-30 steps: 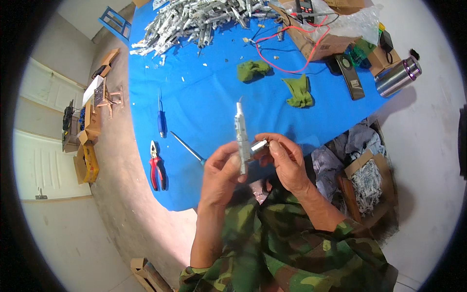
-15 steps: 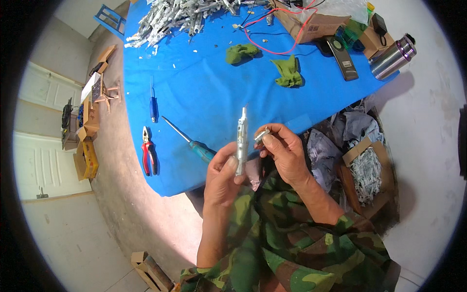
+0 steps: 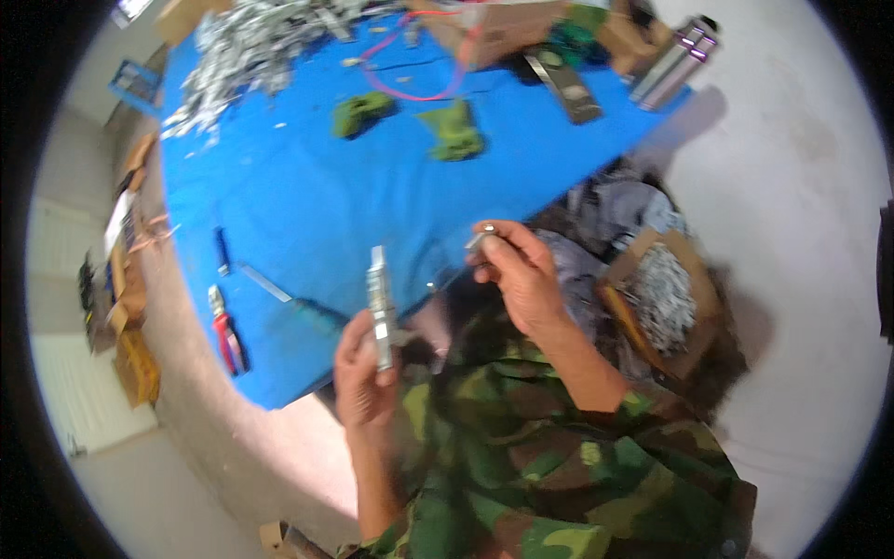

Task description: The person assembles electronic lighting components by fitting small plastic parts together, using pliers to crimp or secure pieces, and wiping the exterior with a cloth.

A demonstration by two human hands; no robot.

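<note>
A: What's in the left hand point(image 3: 365, 377)?

B: Long narrow silver metal bar point(image 3: 378, 306), looks like a lock body. Fingers wrapped round its lower end, thumb across the front. Bar stands near upright, long axis running up and away from the person, upper end free over the near edge of the blue-covered desk point(image 3: 307, 186).

A: Right hand point(image 3: 521, 279)?

B: Pinching a small silver cylindrical part point(image 3: 481, 238) between thumb and fingertips. Other fingers curled in. The part pokes out toward the upper left, its axis roughly pointing at the bar.

A: Touching?

B: No. Clear gap between them. The small part lies to the right of the bar's upper end and slightly above it. Right hand is the nearer one to that free end; left hand only grips the base.

A: Picture quality?

B: Blurred. Can't make out any hole or slot on the bar.

A: What else is on the desk?

B: Red-handled pliers point(image 3: 226, 331) and a teal-handled screwdriver point(image 3: 296, 303) to the left of the left hand, near the desk edge. Small dark blue-handled tool point(image 3: 222, 252) further up. Two crumpled green gloves point(image 3: 410, 126) mid-desk. Big heap of silver metal parts point(image 3: 251, 42) at the far left corner. Steel flask point(image 3: 672, 67) at the far right.

A: Off the desk?

B: Open cardboard box of silver parts point(image 3: 663, 298) on the floor, by the right forearm. Person wears a camouflage jacket point(image 3: 559, 484).
</note>
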